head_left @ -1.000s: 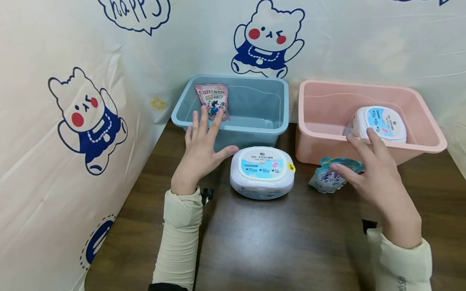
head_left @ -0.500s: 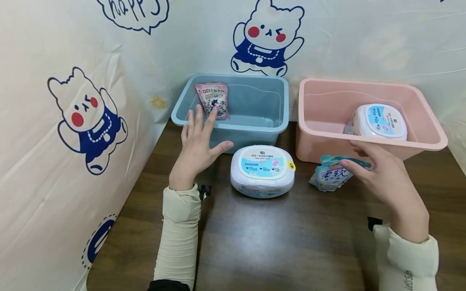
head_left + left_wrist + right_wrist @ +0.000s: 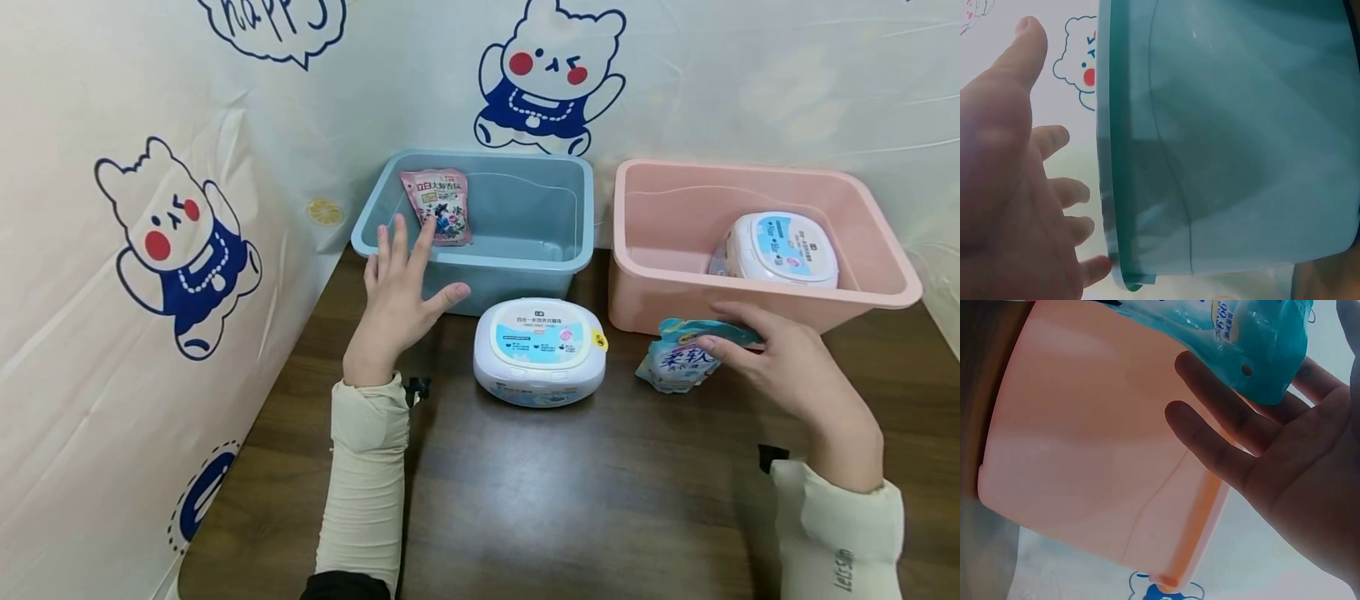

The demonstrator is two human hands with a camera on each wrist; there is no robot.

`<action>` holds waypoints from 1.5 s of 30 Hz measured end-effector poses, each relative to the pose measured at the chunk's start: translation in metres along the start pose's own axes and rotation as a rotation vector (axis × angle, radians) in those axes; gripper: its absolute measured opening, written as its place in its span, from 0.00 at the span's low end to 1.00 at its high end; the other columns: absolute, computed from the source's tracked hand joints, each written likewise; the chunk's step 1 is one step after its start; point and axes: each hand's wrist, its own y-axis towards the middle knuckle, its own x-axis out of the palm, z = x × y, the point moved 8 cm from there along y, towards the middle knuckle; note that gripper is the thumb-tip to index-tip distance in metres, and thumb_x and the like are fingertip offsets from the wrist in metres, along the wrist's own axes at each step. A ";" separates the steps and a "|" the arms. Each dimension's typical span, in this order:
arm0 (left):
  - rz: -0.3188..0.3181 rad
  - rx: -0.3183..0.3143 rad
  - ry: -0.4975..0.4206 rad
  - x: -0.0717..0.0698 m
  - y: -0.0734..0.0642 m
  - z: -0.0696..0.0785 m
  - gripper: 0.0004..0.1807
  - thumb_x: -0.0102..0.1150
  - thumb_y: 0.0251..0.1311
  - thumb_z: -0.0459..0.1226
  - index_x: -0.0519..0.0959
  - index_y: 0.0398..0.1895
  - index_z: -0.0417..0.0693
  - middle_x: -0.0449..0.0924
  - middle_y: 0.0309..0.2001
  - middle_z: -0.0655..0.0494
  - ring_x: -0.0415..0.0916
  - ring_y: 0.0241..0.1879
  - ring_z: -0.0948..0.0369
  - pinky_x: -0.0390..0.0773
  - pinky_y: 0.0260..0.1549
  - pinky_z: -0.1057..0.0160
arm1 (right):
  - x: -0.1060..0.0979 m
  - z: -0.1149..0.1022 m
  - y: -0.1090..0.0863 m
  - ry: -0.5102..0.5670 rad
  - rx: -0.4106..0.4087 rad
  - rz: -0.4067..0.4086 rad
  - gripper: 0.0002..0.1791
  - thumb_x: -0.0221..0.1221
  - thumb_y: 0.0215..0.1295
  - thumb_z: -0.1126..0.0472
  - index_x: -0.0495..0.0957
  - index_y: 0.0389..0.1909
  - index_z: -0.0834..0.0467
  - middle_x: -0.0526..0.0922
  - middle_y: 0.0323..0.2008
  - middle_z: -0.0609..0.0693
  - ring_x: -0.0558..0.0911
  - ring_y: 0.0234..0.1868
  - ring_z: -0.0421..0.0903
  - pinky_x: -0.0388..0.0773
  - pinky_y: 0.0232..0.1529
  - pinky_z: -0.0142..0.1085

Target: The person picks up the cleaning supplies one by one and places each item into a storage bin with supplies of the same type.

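My left hand [image 3: 393, 321] is held with fingers spread in front of the blue bin [image 3: 510, 267], its fingertips over the near rim. It holds nothing. Inside that bin leans a pink laundry pouch [image 3: 442, 200]. My right hand [image 3: 795, 375] reaches around the top of a teal and white laundry detergent pouch [image 3: 678, 367] standing on the table. The thumb is on the near side, and the fingers [image 3: 1222, 444] extend loosely behind it; a gap shows beside the pouch in the right wrist view. A white oval lidded box [image 3: 540, 354] sits between the hands.
A pink bin [image 3: 675, 300] stands at the right, just behind the teal pouch, with another white lidded box [image 3: 791, 250] inside. Both bins stand near the printed curtain [image 3: 697, 83] on the dark wooden table [image 3: 562, 500].
My right hand has lowered and shifted right, with its thumb and fingers now around the pouch's top. The left hand has drawn slightly left and down.
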 end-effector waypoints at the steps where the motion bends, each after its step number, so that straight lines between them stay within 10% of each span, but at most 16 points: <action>1: 0.005 -0.007 0.008 0.000 0.001 -0.001 0.51 0.44 0.54 0.70 0.33 0.75 0.68 0.20 0.73 0.52 0.10 0.68 0.57 0.27 0.62 0.40 | 0.000 0.002 0.000 0.000 0.007 -0.008 0.31 0.61 0.61 0.44 0.70 0.63 0.53 0.70 0.57 0.59 0.67 0.52 0.62 0.61 0.49 0.67; 10: 0.059 -0.085 0.060 -0.006 0.010 -0.015 0.50 0.41 0.55 0.70 0.35 0.75 0.66 0.24 0.74 0.51 0.18 0.70 0.49 0.28 0.62 0.39 | -0.001 0.012 -0.002 0.024 -0.019 -0.025 0.30 0.62 0.61 0.48 0.71 0.63 0.54 0.70 0.57 0.58 0.67 0.50 0.59 0.65 0.48 0.63; 19: 0.142 -0.155 0.052 -0.013 0.017 -0.039 0.47 0.39 0.58 0.69 0.45 0.76 0.60 0.30 0.75 0.52 0.31 0.72 0.48 0.36 0.63 0.39 | -0.004 0.021 -0.003 0.065 -0.115 0.000 0.26 0.65 0.60 0.60 0.74 0.60 0.54 0.71 0.51 0.51 0.67 0.45 0.48 0.61 0.40 0.18; 31: 0.269 -0.214 -0.010 -0.023 0.024 -0.060 0.43 0.38 0.61 0.67 0.55 0.74 0.54 0.40 0.74 0.51 0.44 0.70 0.44 0.45 0.62 0.38 | -0.002 0.029 -0.001 0.072 -0.114 -0.011 0.26 0.64 0.60 0.59 0.73 0.61 0.53 0.70 0.52 0.48 0.67 0.44 0.45 0.63 0.40 0.17; 45: 0.158 -0.192 -0.218 -0.018 0.031 -0.083 0.42 0.42 0.61 0.65 0.46 0.75 0.64 0.32 0.75 0.61 0.36 0.71 0.55 0.45 0.64 0.42 | 0.004 0.046 -0.002 0.147 -0.060 -0.067 0.24 0.64 0.59 0.64 0.75 0.58 0.54 0.73 0.47 0.47 0.71 0.41 0.42 0.72 0.35 0.26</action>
